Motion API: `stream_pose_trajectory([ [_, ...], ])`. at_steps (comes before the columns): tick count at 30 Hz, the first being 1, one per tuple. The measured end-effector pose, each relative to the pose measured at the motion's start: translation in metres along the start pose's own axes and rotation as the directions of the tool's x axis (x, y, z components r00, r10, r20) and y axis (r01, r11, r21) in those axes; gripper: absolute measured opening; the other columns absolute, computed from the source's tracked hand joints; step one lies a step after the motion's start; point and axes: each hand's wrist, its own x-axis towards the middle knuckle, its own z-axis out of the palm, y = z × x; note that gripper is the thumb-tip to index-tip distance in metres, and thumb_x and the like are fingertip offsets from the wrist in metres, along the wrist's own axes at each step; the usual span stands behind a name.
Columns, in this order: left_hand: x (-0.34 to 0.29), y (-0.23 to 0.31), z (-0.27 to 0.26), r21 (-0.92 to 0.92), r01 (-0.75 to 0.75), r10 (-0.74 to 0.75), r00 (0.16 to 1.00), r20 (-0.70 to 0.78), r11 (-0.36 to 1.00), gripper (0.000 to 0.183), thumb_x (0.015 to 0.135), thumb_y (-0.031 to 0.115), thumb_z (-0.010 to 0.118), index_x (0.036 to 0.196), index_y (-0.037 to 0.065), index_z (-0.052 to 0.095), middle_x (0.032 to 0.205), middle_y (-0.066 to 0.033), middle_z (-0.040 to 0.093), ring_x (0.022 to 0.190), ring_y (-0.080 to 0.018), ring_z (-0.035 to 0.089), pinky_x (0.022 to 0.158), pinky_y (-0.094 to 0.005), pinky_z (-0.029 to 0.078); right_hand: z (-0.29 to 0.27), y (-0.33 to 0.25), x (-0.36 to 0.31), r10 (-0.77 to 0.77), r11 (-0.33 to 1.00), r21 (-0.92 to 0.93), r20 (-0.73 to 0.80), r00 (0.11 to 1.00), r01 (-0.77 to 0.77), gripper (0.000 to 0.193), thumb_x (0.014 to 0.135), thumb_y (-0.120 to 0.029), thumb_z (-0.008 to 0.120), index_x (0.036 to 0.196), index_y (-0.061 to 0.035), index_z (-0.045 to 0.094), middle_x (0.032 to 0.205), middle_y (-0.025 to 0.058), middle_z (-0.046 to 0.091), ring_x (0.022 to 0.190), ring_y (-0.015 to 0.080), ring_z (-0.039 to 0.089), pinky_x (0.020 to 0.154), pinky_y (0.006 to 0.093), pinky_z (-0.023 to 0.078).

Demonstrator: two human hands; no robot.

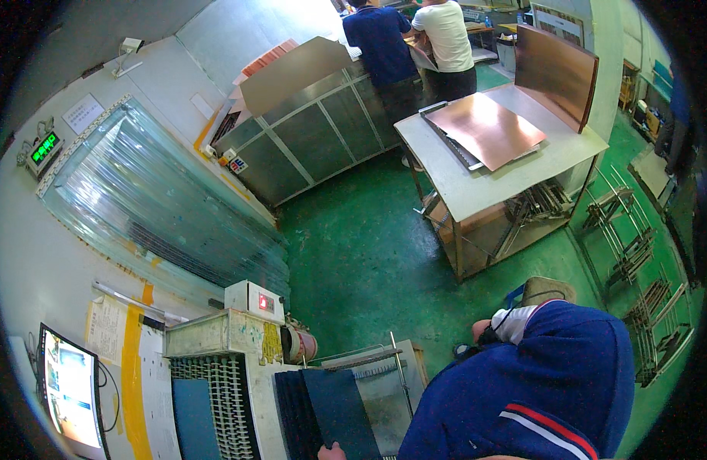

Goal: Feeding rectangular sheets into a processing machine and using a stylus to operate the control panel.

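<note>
At the lower edge, my left hand (332,452) grips the near edge of a dark blue flat panel (340,406); the frame cuts off most of the hand. Several similar dark panels (292,406) lean close together on its left. A metal rack (403,376) with a coiled spring bar stands on its right. Dark blue cloth (522,376) with a red and white sleeve stripe fills the lower right. Beyond it, a white band and a small skin-coloured patch show, too little to identify. No right hand can be made out.
Left are a roller conveyor (227,406) carrying a blue panel, a control box (254,301) and a monitor (70,391). Ahead, a white table (476,188) bears copper-coloured sheets (491,126). A stool (549,291) and wire racks (622,222) stand right. Two people (380,42) work at the back.
</note>
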Motion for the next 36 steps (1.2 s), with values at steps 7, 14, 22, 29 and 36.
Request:
stream_pose_trajectory([
  [7, 0.0, -0.002, 0.002, -0.002, -0.042, 0.042, 0.999, -0.033, 0.999, 0.033, 0.078, 0.028, 0.063, 0.098, 0.001, 0.064, 0.097, -0.02, 0.063, 0.093, -0.0362, 0.058, 0.078, -0.0421, 0.044, 0.019, 0.03, 0.025, 0.214, 0.974, -0.073, -0.048, 0.976, -0.217, 0.028, 0.066, -0.028, 0.064, 0.074, -0.002, 0.065, 0.067, 0.0155, 0.06, 0.061, 0.0279, 0.057, 0.057, 0.0456, 0.04],
  [14, 0.01, -0.021, 0.015, -0.046, 0.01, -0.01, 1.0, 0.007, 0.999, 0.033, 0.078, 0.027, 0.063, 0.099, 0.001, 0.063, 0.096, -0.0199, 0.063, 0.09, -0.0361, 0.059, 0.076, -0.0412, 0.045, 0.014, 0.002, 0.015, 0.256, 0.951, -0.156, -0.085, 0.963, -0.267, 0.03, 0.066, -0.03, 0.063, 0.081, -0.0035, 0.067, 0.074, 0.0158, 0.063, 0.069, 0.0296, 0.06, 0.062, 0.0441, 0.043],
  [22, 0.003, -0.009, 0.008, 0.046, -0.043, 0.045, 0.998, -0.038, 0.998, 0.034, 0.079, 0.027, 0.062, 0.101, 0.001, 0.063, 0.098, -0.0199, 0.063, 0.093, -0.0357, 0.058, 0.078, -0.0407, 0.045, 0.005, -0.013, 0.001, 0.248, 0.964, -0.079, -0.083, 0.965, -0.254, 0.031, 0.067, -0.03, 0.064, 0.081, -0.0024, 0.067, 0.077, 0.0163, 0.063, 0.071, 0.0296, 0.06, 0.063, 0.0439, 0.043],
  [29, 0.008, -0.008, 0.007, 0.06, -0.051, 0.052, 0.999, -0.012, 0.997, 0.035, 0.079, 0.028, 0.062, 0.101, 0.001, 0.063, 0.097, -0.0196, 0.063, 0.092, -0.0357, 0.058, 0.078, -0.0412, 0.044, 0.019, 0.037, 0.02, 0.073, 0.996, -0.059, 0.011, 0.997, -0.072, 0.029, 0.066, -0.026, 0.064, 0.079, -0.0008, 0.066, 0.073, 0.0173, 0.062, 0.067, 0.0293, 0.059, 0.061, 0.044, 0.042],
  [36, 0.001, -0.008, 0.005, 0.077, -0.051, 0.054, 0.998, -0.035, 0.996, 0.042, 0.078, 0.033, 0.064, 0.103, -0.001, 0.061, 0.098, -0.02, 0.062, 0.093, -0.0366, 0.057, 0.078, -0.0412, 0.045, 0.002, -0.008, -0.002, 0.182, 0.977, -0.108, -0.021, 0.983, -0.183, 0.029, 0.063, -0.027, 0.063, 0.08, -0.0036, 0.067, 0.077, 0.0176, 0.063, 0.072, 0.0301, 0.062, 0.063, 0.0428, 0.045],
])
